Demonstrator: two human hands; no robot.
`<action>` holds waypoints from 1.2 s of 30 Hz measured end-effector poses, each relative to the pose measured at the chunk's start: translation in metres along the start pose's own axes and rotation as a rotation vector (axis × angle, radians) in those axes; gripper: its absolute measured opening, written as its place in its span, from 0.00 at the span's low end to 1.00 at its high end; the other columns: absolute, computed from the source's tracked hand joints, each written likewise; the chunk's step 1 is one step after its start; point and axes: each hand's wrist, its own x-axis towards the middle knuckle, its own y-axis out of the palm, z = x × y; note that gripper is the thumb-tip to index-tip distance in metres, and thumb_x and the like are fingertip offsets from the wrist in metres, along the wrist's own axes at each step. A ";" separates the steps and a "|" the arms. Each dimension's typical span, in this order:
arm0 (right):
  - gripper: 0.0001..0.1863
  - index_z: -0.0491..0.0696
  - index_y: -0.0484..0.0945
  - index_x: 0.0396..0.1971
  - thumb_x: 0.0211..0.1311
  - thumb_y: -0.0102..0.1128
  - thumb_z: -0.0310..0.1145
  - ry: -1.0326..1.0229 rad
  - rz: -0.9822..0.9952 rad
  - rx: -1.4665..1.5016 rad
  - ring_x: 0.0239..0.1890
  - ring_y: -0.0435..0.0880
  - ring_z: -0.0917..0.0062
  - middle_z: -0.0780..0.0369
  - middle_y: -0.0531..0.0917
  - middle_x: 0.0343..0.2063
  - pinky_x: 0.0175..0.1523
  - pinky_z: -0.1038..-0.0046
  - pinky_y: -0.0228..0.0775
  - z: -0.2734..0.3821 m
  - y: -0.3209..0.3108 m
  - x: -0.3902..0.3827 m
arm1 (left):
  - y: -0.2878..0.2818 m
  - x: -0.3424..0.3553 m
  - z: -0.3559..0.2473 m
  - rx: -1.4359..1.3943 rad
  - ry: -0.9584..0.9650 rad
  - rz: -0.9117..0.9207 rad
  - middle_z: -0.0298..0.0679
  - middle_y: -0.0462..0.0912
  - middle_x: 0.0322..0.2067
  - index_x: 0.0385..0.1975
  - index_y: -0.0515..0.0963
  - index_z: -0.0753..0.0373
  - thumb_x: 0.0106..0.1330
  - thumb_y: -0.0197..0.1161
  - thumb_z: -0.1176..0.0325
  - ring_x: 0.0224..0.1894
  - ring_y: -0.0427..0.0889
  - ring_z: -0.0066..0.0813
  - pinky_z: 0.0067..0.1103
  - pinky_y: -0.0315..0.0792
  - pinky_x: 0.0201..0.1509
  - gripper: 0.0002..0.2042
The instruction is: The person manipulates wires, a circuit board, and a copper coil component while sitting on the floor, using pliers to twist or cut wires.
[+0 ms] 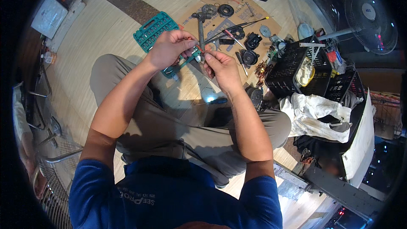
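Both my hands are raised in front of me over my crossed legs, fingertips close together. A small, thin copper-red piece [200,50], possibly wire, lies between them; its exact kind is too small to make out. My left hand [173,50] pinches it from the left with thumb and forefinger. From the other side my right hand [224,70] has its fingers pinched at the piece's lower end. Just beyond the fingertips is a hammer [201,32]. The open green socket case [154,29] sits behind my left hand, partly hidden by it.
A cardboard sheet [271,22] carries dismantled round parts, cables and a red-handled screwdriver [229,34]. Another screwdriver [218,101] lies near my right knee. Black crates [282,74], a white cloth [311,112] and a fan [369,15] stand to the right; metal-framed seating [55,159] is at left.
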 end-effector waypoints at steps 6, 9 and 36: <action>0.08 0.43 0.79 0.36 0.64 0.58 0.32 0.003 0.008 -0.119 0.19 0.69 0.89 0.70 0.76 0.20 0.24 0.86 0.60 0.003 -0.005 0.002 | -0.001 0.001 0.007 -0.055 0.031 -0.020 0.32 0.80 0.27 0.40 0.78 0.69 0.63 0.62 0.67 0.27 0.76 0.16 0.15 0.72 0.32 0.12; 0.07 0.45 0.78 0.33 0.64 0.58 0.33 0.012 0.000 0.088 0.19 0.69 0.87 0.69 0.75 0.20 0.23 0.84 0.60 0.009 -0.011 -0.002 | -0.002 0.003 0.008 -0.010 0.080 -0.075 0.30 0.80 0.32 0.48 0.73 0.66 0.67 0.57 0.68 0.29 0.75 0.13 0.13 0.71 0.33 0.13; 0.08 0.48 0.76 0.23 0.63 0.54 0.28 0.425 -1.359 0.245 0.17 0.70 0.75 0.64 0.75 0.18 0.21 0.70 0.61 -0.190 -0.395 0.068 | 0.002 0.006 0.008 0.073 -0.056 -0.184 0.36 0.78 0.44 0.55 0.70 0.65 0.69 0.55 0.68 0.41 0.76 0.21 0.17 0.69 0.44 0.16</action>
